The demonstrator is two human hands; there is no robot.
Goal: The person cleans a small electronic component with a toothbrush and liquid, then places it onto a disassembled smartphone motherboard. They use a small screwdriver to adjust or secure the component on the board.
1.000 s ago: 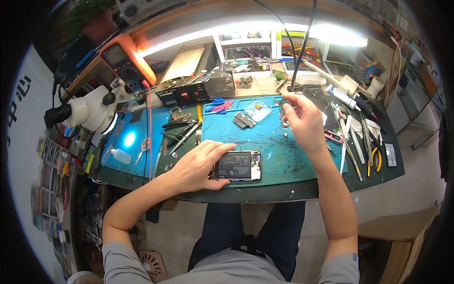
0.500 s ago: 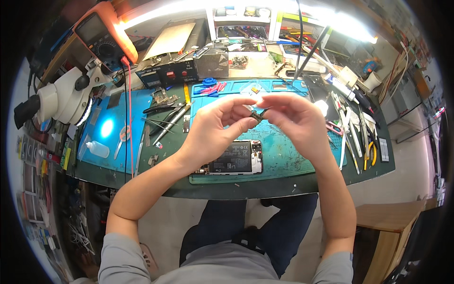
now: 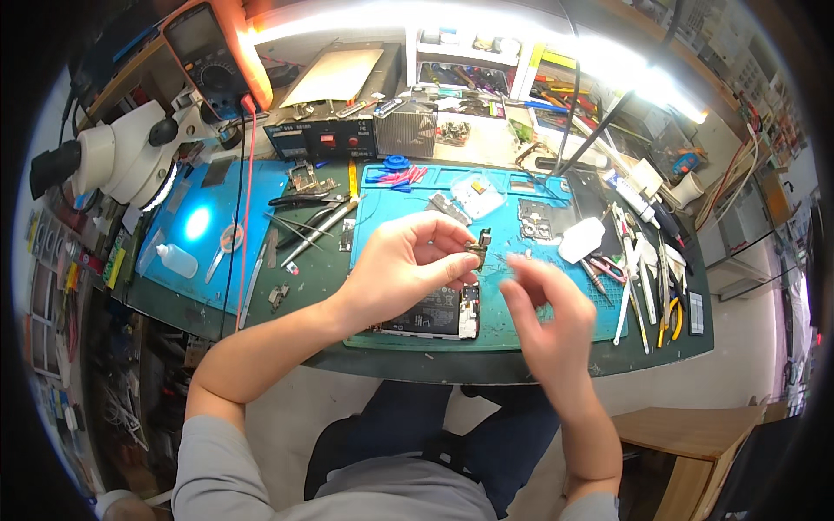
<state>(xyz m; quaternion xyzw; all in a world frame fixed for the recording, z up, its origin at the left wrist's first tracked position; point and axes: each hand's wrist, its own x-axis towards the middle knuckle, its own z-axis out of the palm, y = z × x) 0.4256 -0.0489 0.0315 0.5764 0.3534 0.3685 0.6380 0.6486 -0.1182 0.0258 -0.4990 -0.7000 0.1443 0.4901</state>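
Left fingers [image 3: 445, 229] on circuitry [image 3: 480, 249], perhaps

The phone battery [image 3: 436, 314] looks matt, the blue mat [image 3: 493, 333] scuffed and rubbery, the cabinet [image 3: 691, 427] smooth wood.

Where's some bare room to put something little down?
The blue mat has bare patches between the opened phone and right hand, and between the left hand and pink picks. It's crowded at right around the yellow-handled pliers.
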